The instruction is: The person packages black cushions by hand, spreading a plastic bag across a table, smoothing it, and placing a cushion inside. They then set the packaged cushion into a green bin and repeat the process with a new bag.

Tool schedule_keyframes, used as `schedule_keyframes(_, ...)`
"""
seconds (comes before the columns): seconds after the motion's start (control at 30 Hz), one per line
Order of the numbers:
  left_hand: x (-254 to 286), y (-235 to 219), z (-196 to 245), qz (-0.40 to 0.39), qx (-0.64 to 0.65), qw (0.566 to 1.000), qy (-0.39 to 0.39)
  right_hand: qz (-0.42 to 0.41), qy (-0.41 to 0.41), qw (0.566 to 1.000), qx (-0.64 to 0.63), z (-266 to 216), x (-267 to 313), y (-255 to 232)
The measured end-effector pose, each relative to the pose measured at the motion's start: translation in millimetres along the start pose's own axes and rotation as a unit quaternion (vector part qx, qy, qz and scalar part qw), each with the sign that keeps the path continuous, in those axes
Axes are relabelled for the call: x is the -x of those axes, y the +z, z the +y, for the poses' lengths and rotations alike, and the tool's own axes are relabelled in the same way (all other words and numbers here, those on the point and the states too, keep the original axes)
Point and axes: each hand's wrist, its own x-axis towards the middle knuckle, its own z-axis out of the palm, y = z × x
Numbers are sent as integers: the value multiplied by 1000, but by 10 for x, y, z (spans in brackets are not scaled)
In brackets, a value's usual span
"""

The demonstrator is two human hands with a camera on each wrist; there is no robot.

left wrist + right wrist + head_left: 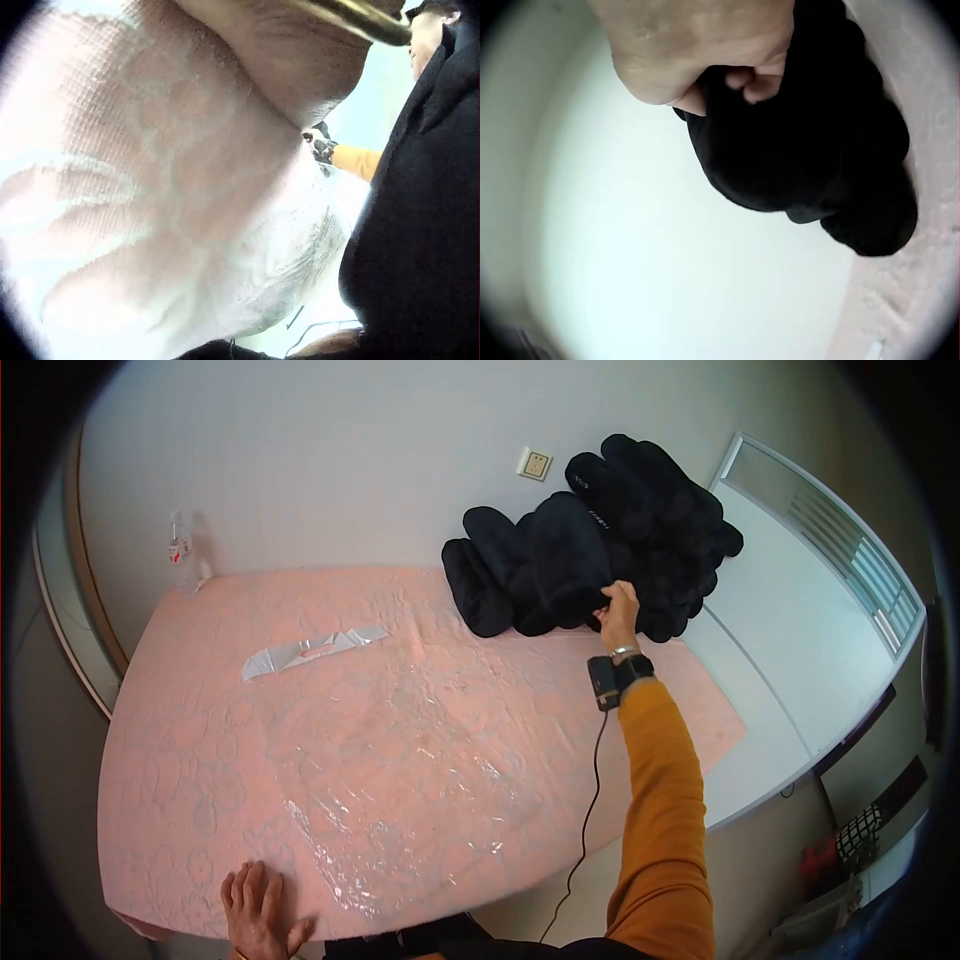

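Note:
A heap of black fabric pieces (600, 540) lies at the far right of a table covered with a pink patterned cloth (200, 760). My right hand (618, 610) reaches out in an orange sleeve and pinches the near edge of one black piece (795, 150); in the right wrist view the fingers curl into the dark fabric. My left hand (260, 910) lies flat with spread fingers on the cloth at the near edge. A sheet of clear plastic film (400, 770) is spread over the middle of the cloth.
A clear plastic strip (310, 650) lies on the cloth left of centre. A small bottle (183, 555) stands at the far left corner by the wall. A wall socket (535, 464) sits above the heap. A white sill (790, 660) runs along the right.

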Motion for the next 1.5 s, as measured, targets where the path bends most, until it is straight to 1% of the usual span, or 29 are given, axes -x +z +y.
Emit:
schedule_keyframes(0.1,22,25,9,26,15,999,13,-85,75,985,-133,-68,367,-223)
schedule_keyframes(0.17,93,107,-56,18,24,1000,-7,-159,127,949,-242,-97,699,-286)
schedule_keyframes(0.33,106,95,-60,26,19,999,4,-210,237,893,-321,-200,1594,-251)
schedule_keyframes(0.37,114,48,-18,20,15,1000,2,-271,228,878,-321,-280,1820,-191)
schedule_keyframes(0.4,99,8,42,28,123,991,-36,-331,216,861,-320,-300,2016,-132)
schedule_keyframes(0.47,21,-68,170,43,331,937,-106,-362,234,840,-330,-196,2382,-60)
schedule_keyframes(0.5,-47,-106,239,38,328,938,-102,-378,252,821,-344,-176,2595,9)
schedule_keyframes(0.6,-207,-173,522,57,609,789,-65,-371,307,784,-391,23,3297,255)
schedule_keyframes(0.63,-251,-157,623,54,607,791,-65,-440,271,784,-343,-29,3489,349)
schedule_keyframes(0.67,-308,-98,732,103,694,704,-106,-505,231,778,-293,-150,3656,420)
schedule_keyframes(0.7,-354,-21,812,150,768,605,-146,-505,231,777,-298,-268,3797,467)
schedule_keyframes(0.73,-372,40,833,196,827,494,-183,-556,160,788,-207,-388,3926,506)
schedule_keyframes(0.77,-345,80,718,195,824,498,-186,-599,87,788,-114,-445,4008,519)
schedule_keyframes(0.8,-281,99,487,177,815,509,-214,-598,90,787,-120,-452,4035,514)
schedule_keyframes(0.83,-209,81,279,158,804,519,-242,-618,-20,783,-59,-461,4022,495)
schedule_keyframes(0.9,-14,-23,9,198,777,521,-293,-624,-233,743,67,-454,3975,416)
schedule_keyframes(0.93,62,-122,-160,209,736,578,-285,-623,-226,746,64,-406,3915,346)
schedule_keyframes(0.97,102,-249,-251,221,692,631,-272,-567,-334,733,172,-319,3809,258)
schedule_keyframes(1.0,54,-466,-173,271,570,738,-238,-496,-435,699,276,-227,3721,170)
schedule_keyframes(1.03,-21,-686,-105,314,432,822,-196,-497,-433,700,275,-151,3661,88)
schedule_keyframes(1.07,-51,-810,-145,316,430,822,-198,-479,-423,702,315,-76,3599,16)
schedule_keyframes(1.1,-58,-918,-220,343,90,919,-174,-462,-412,702,352,-2,3548,-34)
schedule_keyframes(1.13,-64,-982,-275,323,-263,900,-130,-466,-414,700,348,94,3531,-60)
schedule_keyframes(1.2,-139,-949,-100,268,-327,892,-158,-484,-325,715,386,255,3564,-67)
schedule_keyframes(1.27,-62,-657,-401,145,-353,914,-140,-479,-330,718,382,295,3615,-44)
schedule_keyframes(1.33,21,-473,-309,37,-329,938,-104,-482,-339,717,372,306,3681,11)
schedule_keyframes(1.37,65,-568,-368,35,-337,933,-119,-468,-350,720,373,237,3708,25)
schedule_keyframes(1.47,109,-859,-516,48,-9,995,-82,-468,-347,724,369,183,3777,49)
schedule_keyframes(1.5,122,-854,-596,48,-5,995,-92,-473,-342,722,371,156,3769,40)
